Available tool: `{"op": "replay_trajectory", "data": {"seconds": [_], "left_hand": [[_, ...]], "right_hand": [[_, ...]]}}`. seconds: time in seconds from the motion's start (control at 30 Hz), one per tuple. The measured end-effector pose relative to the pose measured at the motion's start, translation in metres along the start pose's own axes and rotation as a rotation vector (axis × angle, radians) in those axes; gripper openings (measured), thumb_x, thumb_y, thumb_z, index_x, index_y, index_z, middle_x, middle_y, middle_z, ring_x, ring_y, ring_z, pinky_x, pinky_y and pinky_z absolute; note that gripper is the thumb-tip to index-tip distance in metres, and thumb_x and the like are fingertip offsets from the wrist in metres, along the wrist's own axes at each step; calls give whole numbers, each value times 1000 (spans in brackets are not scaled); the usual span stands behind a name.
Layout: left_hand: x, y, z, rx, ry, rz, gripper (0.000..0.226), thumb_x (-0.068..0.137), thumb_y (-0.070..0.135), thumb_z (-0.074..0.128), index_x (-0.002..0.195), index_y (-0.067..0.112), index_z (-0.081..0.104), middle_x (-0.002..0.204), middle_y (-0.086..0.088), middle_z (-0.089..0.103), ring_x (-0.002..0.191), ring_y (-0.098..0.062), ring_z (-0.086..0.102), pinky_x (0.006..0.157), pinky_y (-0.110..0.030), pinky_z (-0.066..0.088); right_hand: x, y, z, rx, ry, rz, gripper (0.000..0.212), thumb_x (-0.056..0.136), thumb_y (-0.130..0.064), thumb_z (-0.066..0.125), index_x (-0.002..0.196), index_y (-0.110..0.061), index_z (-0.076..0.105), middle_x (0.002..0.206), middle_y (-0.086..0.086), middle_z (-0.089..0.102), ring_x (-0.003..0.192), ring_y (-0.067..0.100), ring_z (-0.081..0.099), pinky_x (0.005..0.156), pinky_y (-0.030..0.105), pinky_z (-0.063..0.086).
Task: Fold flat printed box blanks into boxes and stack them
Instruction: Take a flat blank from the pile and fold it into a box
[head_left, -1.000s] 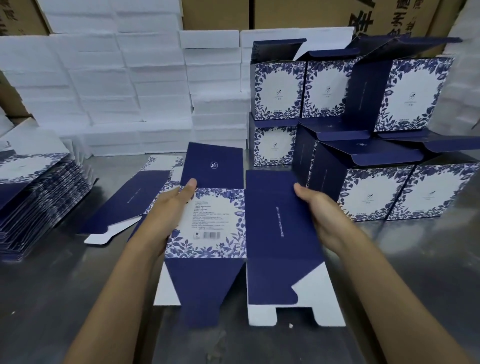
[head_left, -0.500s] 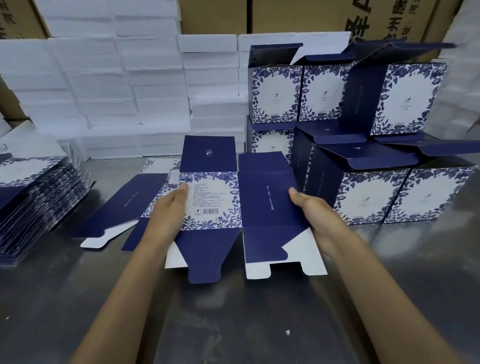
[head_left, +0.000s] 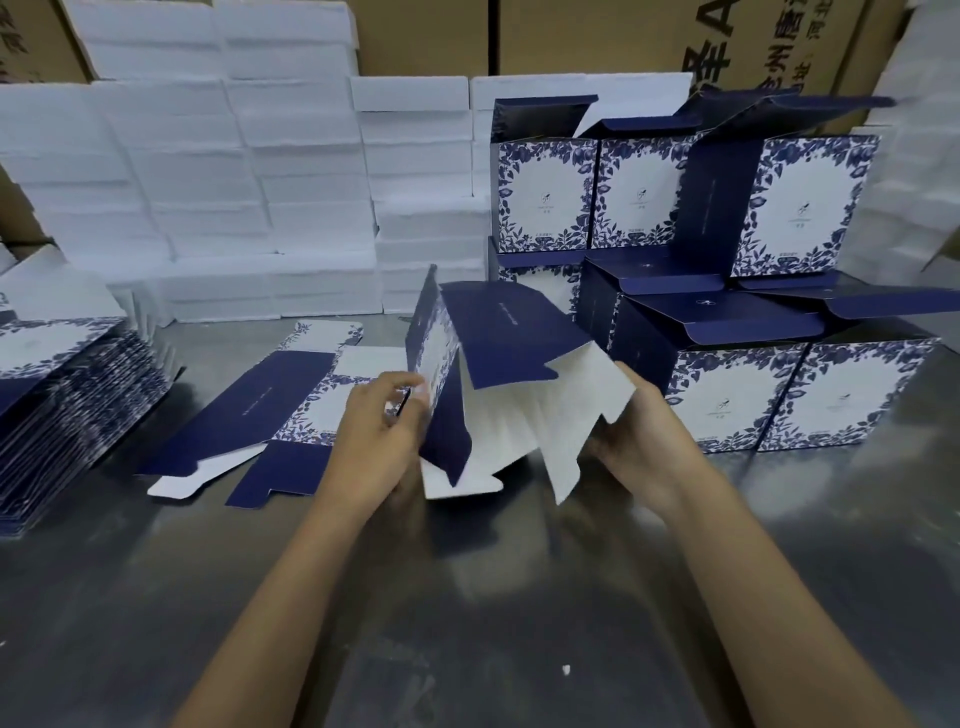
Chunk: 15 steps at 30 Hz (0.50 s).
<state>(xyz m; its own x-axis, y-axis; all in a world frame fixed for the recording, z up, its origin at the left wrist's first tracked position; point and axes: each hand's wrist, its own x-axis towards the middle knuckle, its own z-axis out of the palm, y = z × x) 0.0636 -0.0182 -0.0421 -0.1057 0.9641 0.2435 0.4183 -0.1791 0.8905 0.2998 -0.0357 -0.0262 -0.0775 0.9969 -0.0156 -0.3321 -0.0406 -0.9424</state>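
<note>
A navy and white floral box blank (head_left: 498, 353) is half opened into a tube above the metal table, its white inside facing me. My left hand (head_left: 379, 436) grips its left wall near the bottom flaps. My right hand (head_left: 628, 436) holds the right white flap from below. Another flat blank (head_left: 280, 410) lies on the table to the left of it. A tall pile of flat blanks (head_left: 67, 395) sits at the far left. Folded boxes (head_left: 727, 400) with open lids are stacked in two tiers at the right.
White foam blocks (head_left: 218, 197) are stacked along the back, with brown cartons (head_left: 623, 36) behind them. The grey metal table (head_left: 467, 597) stretches toward me under my forearms.
The blank lay flat under both hands before. It is now lifted and pushed open into a standing tube, with its bottom flaps turned toward me.
</note>
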Motion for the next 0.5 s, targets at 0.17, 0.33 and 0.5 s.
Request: {"op": "replay_trajectory", "data": {"seconds": [0.17,0.33,0.5], "left_hand": [[-3,10,-1,-399,-174,40,66,82,19,60,130,62,46,137,18,51,116,-13,62,96,-39,52],[-8,13,-4,-334,-359,96,73,69,41,70,134,63,44,147,32,41,135,3,40,101,-30,41],[-14,19,0,-288,-283,93,61,73,57,72,130,54,52,144,24,49,139,-6,41,108,-35,42]], "right_hand": [[-2,0,2,-102,-138,10,40,93,-9,37,121,-16,64,105,5,65,88,27,52,71,30,47],[-1,4,1,-233,-184,4,71,72,-13,59,140,-32,51,129,-8,67,118,22,61,103,44,47],[3,9,-1,-364,-153,-25,81,72,-28,82,142,-42,45,137,-13,61,124,8,61,102,39,50]]}}
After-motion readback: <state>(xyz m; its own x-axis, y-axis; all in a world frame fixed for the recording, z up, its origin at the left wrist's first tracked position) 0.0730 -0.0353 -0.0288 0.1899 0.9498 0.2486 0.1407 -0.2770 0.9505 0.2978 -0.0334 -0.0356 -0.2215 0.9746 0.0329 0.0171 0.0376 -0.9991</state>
